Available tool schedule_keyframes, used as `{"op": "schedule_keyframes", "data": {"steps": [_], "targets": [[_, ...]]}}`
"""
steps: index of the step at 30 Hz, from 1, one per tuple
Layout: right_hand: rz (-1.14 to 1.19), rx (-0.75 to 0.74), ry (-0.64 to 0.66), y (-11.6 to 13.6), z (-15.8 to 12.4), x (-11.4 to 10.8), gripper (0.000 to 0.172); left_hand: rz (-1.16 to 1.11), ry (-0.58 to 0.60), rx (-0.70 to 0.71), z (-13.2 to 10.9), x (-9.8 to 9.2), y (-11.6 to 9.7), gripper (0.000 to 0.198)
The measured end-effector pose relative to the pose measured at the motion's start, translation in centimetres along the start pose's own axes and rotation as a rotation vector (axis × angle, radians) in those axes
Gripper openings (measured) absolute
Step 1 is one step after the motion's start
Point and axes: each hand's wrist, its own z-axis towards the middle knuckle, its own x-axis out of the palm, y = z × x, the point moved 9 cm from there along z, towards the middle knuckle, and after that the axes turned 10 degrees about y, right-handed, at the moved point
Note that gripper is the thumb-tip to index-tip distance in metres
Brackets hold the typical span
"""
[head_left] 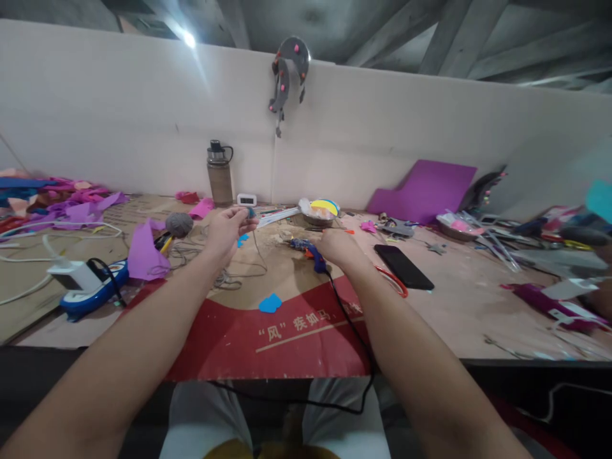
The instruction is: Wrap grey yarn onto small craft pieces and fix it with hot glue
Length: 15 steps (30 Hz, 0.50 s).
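Observation:
My left hand (227, 231) is raised a little above the cardboard-covered table (296, 299), its fingers pinched on a small blue piece (250, 212). Another small blue scrap (242, 240) lies just under it. My right hand (337, 247) is closed on a blue glue gun (308, 250) that points left, low over the table; its black cord (351, 331) runs back over the front edge. A blue heart-like foam cutout (270, 303) lies on the red print nearer to me.
A black phone (404, 266) and red-handled scissors (394, 282) lie right of my right hand. A grey yarn ball (178, 224), purple foam scraps (143, 252), a power strip (90, 284), a bottle (219, 173), a bowl (319, 213) and a purple sheet (425, 190) surround the work area.

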Motion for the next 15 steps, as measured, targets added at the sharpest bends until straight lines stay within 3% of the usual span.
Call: {"op": "schedule_keyframes", "data": {"steps": [3,7,15], "targets": [[0.04,-0.001,0.124,-0.7,0.4,2.6,0.023,-0.006,-0.005,0.013,0.2,-0.5,-0.1,0.007],[0.114,0.0,0.089,-0.6,0.5,3.9,0.008,-0.008,-0.018,0.004,0.4,-1.0,0.0,0.008],[0.436,0.017,0.051,-1.1,-0.2,2.0,0.002,0.008,-0.063,-0.059,0.2,-1.4,0.5,0.011]]}}
